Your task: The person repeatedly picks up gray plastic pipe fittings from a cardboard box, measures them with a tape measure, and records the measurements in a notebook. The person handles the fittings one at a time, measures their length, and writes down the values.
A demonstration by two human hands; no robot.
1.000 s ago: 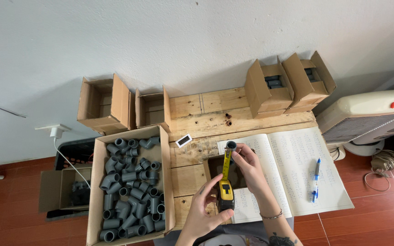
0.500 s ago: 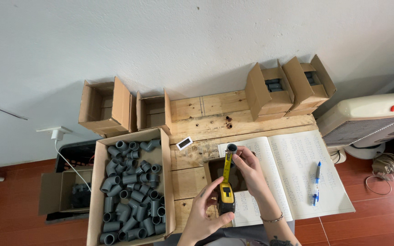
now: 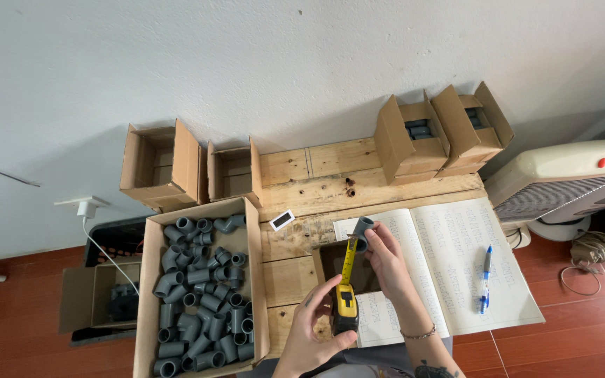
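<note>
A yellow tape measure point(image 3: 345, 306) is held in the left hand point(image 3: 313, 336), fingers closed around its case. Its tape is drawn up to a grey pipe fitting point(image 3: 363, 231), which is pinched by the right hand point(image 3: 386, 259) above an open notebook point(image 3: 456, 266) on the wooden table point(image 3: 316, 168). A cardboard box point(image 3: 147, 280) full of grey fittings stands just beside, on the left.

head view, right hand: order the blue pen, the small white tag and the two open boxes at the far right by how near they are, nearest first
From the right hand, which holds a grey pipe fitting:
1. Small white tag, on the wooden table to its left.
2. Blue pen, lying on the open notebook to its right; only a little farther than the tag.
3. Two open boxes, at the table's far right back edge.
</note>
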